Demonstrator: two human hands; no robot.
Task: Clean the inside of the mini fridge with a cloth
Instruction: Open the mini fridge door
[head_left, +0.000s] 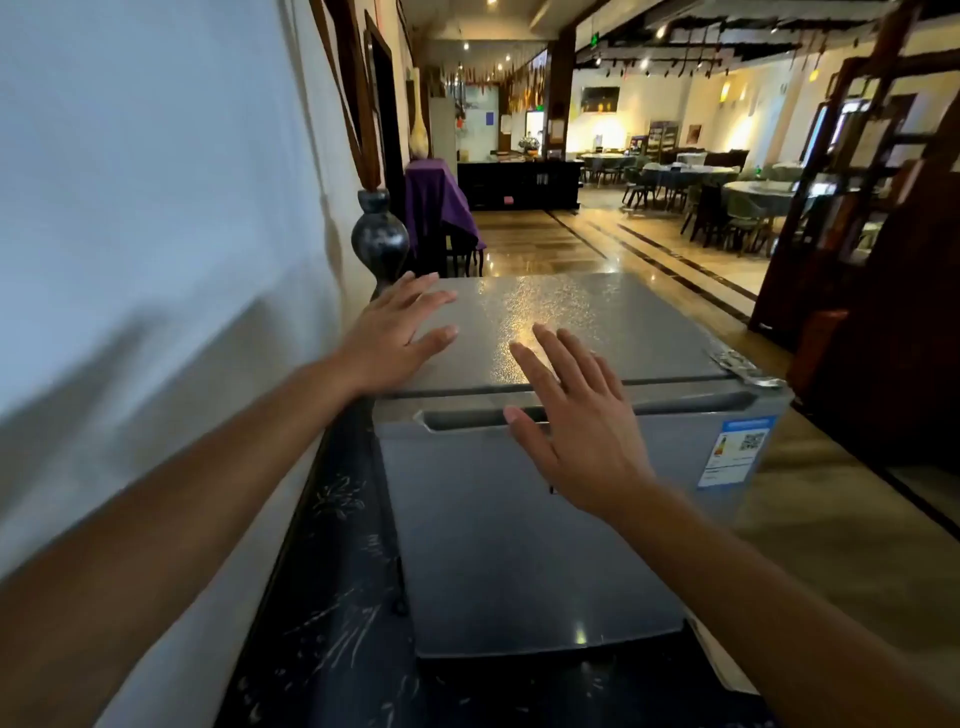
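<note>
A grey mini fridge (613, 312) stands on a dark scratched cabinet top, its door (493, 545) closed and facing me. A recessed handle slot (675, 405) runs along the door's top edge. My left hand (400, 332) lies flat on the left part of the fridge's top, fingers apart. My right hand (571, 421) hovers with spread fingers over the front edge of the top, above the handle slot. Neither hand holds anything. No cloth is in view.
A white wall runs along the left. A dark vase (379, 239) stands just behind the fridge's left corner. The dark cabinet top (332, 597) extends toward me. A sticker (735, 449) marks the door's right side. Dining tables (691, 182) and a wooden shelf (857, 208) stand to the right.
</note>
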